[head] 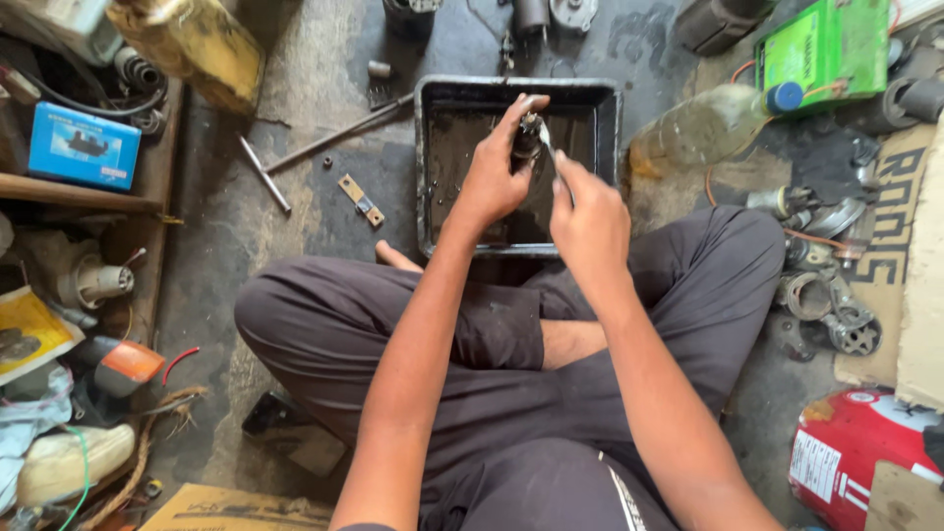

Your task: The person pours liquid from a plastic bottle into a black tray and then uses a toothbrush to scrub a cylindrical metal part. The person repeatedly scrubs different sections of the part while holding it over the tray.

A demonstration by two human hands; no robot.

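Black grease coats the small metal part (526, 138) my left hand (492, 177) clamps above the tray's (423, 167) far edge; my right hand (588, 221) pinches a thin brush (547, 138) against it. Cleaning looks unfinished, the part dark yet.

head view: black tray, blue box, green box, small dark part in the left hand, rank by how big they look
1. black tray
2. green box, partly cut off by the frame edge
3. blue box, looks close to the green one, so unsure
4. small dark part, held in the left hand
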